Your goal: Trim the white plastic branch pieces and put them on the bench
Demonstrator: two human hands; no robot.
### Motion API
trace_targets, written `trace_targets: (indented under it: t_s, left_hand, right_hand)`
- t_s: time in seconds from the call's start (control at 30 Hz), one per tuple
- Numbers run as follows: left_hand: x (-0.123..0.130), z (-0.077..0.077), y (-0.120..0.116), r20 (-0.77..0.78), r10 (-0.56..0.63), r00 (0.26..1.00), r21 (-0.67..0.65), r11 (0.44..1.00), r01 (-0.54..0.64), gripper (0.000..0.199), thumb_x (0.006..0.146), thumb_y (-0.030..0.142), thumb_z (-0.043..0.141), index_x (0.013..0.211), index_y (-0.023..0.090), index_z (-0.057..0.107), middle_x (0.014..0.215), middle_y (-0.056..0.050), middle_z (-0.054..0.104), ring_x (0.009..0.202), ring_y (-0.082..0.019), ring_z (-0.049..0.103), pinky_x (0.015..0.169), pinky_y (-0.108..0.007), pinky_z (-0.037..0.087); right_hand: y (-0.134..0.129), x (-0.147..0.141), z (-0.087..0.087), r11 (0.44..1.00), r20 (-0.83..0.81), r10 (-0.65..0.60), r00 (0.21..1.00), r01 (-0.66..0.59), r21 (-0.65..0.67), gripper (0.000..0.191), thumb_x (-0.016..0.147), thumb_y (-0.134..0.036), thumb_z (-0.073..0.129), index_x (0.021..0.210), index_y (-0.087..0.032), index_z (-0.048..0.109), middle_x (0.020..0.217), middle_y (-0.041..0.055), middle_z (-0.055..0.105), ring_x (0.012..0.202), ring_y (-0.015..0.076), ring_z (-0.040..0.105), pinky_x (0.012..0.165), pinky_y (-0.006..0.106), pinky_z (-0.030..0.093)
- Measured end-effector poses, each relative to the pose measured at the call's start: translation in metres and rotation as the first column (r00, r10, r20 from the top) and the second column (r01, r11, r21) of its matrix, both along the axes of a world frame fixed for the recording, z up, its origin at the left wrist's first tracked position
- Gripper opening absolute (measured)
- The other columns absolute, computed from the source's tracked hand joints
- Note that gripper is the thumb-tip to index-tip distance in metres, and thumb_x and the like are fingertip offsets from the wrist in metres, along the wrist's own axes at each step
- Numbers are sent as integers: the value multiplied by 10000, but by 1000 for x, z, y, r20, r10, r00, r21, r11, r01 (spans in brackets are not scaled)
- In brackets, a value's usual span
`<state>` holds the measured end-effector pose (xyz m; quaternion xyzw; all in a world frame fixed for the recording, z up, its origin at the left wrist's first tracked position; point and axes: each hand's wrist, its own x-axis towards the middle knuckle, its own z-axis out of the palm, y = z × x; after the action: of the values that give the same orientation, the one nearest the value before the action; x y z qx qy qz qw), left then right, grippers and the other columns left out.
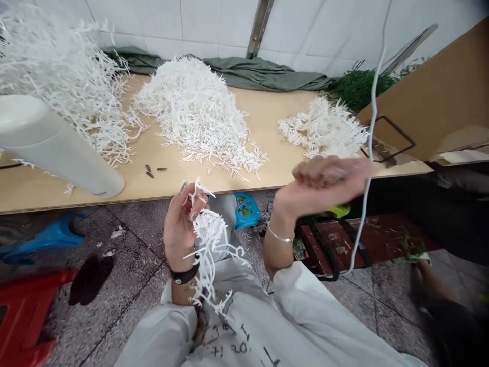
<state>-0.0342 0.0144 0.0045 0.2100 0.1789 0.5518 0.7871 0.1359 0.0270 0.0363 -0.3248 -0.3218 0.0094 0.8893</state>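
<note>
My left hand (181, 224) is closed on a bunch of white branched plastic sprigs (210, 234), pinched at the fingertips and hanging down over my lap. To the right, my right hand (324, 181) is raised at the table's front edge, blurred, with its fingers curled in; whatever they hold, if anything, is hidden. Just beyond it lies a small pile of white sprigs (328, 127). A larger heap of short white pieces (202, 107) fills the middle of the table, and a tall tangle of white sprigs (57, 71) stands at the left.
A white bottle (57, 148) stands at the table's (267, 107) left front, near several dark seeds (150, 174). A white cord (373, 112) hangs at the right, before a cardboard sheet (439, 86) and green sprigs (347, 89). Below are blue (246, 209) and red stools (30, 306).
</note>
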Motion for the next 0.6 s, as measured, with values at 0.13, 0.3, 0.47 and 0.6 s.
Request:
trace_targets:
  t_s: [0.13, 0.3, 0.47, 0.6]
  left_hand:
    - [-6, -7, 3, -38, 85, 996, 30, 996, -84, 208, 804, 347, 621, 691, 176, 591, 469, 72, 318, 394, -47, 257, 378, -169, 281]
    - [-13, -17, 8, -164, 224, 961, 116, 972, -206, 236, 830, 378, 586, 794, 166, 685, 496, 47, 417, 437, -47, 367, 445, -160, 357]
    - [-10, -19, 11, -276, 284, 918, 208, 950, -232, 274, 836, 381, 586, 844, 155, 741, 494, 28, 473, 477, -53, 415, 490, -160, 390]
    - [-3, -18, 9, -321, 261, 910, 272, 946, -175, 322, 843, 430, 573, 880, 166, 753, 489, 23, 484, 463, -65, 415, 478, -188, 386]
  right_hand:
    - [74, 16, -32, 773, 591, 178, 786, 260, -579, 163, 824, -358, 527, 804, -202, 570, 818, 58, 611, 854, 210, 553, 808, 403, 450]
    - [105, 27, -74, 597, 663, 397, 635, 370, -712, 424, 826, -408, 547, 1186, -184, 536, 1347, 138, 514, 1344, 307, 344, 1118, 560, 223]
    - [59, 7, -64, 783, 494, 382, 781, 10, -622, 331, 875, -452, 499, 1101, -233, 600, 1224, 71, 617, 1196, 197, 535, 1068, 419, 388]
    - [6, -15, -42, 685, 303, 624, 720, -318, -656, 223, 905, -371, 492, 976, -243, 662, 1037, 18, 696, 1039, 163, 624, 980, 367, 464]
